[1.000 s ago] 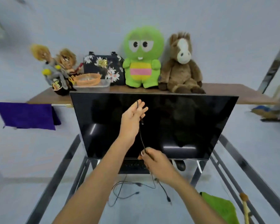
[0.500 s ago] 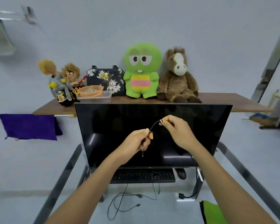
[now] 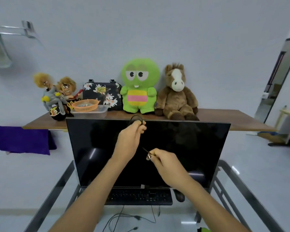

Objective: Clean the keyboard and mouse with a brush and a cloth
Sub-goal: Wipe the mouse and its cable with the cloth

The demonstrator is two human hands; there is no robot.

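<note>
Your left hand (image 3: 130,139) is raised at about 12 o'clock in front of the dark monitor (image 3: 182,148), and its fingers are closed around a loop of thin black cable (image 3: 136,118). Your right hand (image 3: 164,164), lower and at 1 o'clock from the middle of the view, pinches the same cable near its metal plug between thumb and fingertip.

The keyboard (image 3: 139,196) lies on the glass worktop (image 3: 241,190) at 6 o'clock below the screen, and the mouse (image 3: 179,195) is just beside it at 3 o'clock, partly hidden by your right forearm. I cannot see a brush here; a purple cloth (image 3: 22,139) hangs far at 9 o'clock.

The cable looks light and very limp, so I think it slips easily; hold it near the plug. The keyboard seems flat, stiff and light: take it by both short ends. The mouse is probably smooth, so grip its sides.
</note>
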